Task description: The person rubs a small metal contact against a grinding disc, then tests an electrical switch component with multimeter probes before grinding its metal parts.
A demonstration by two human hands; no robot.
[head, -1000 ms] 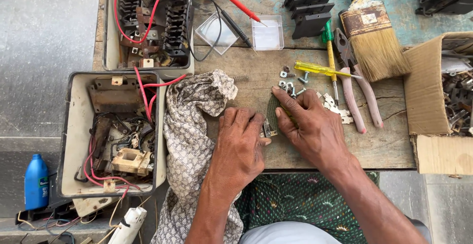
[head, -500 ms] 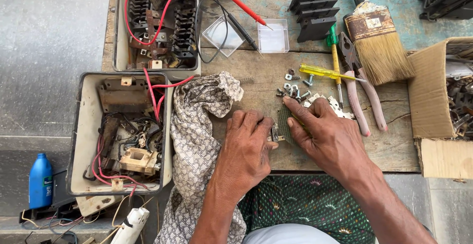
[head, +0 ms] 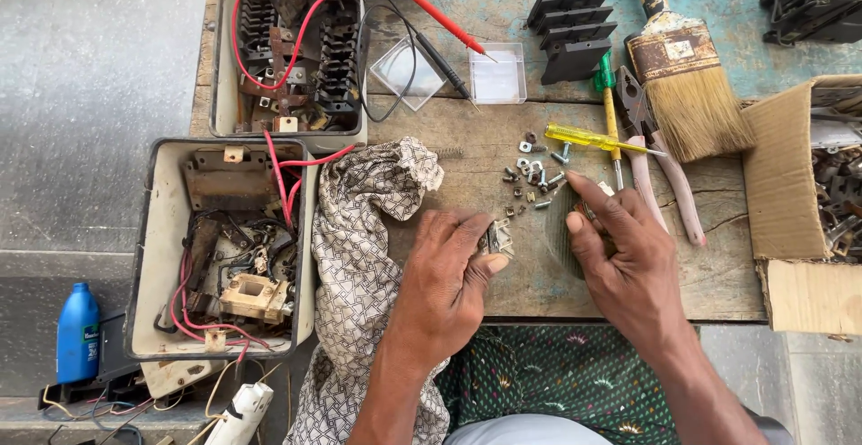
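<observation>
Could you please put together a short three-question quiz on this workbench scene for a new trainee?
1. True or false: the left hand pinches a small metal part against the wooden table.
2. Which thing lies right beside the left hand's wrist? A) the paintbrush B) the patterned cloth C) the blue bottle
3. Fill in: the right hand rests close to the pink-handled ____.

Key:
1. True; the thumb and fingers close on it.
2. B; the cloth lies along that hand's left side.
3. Pliers, which lie next to the yellow screwdriver and the loose screws.
</observation>
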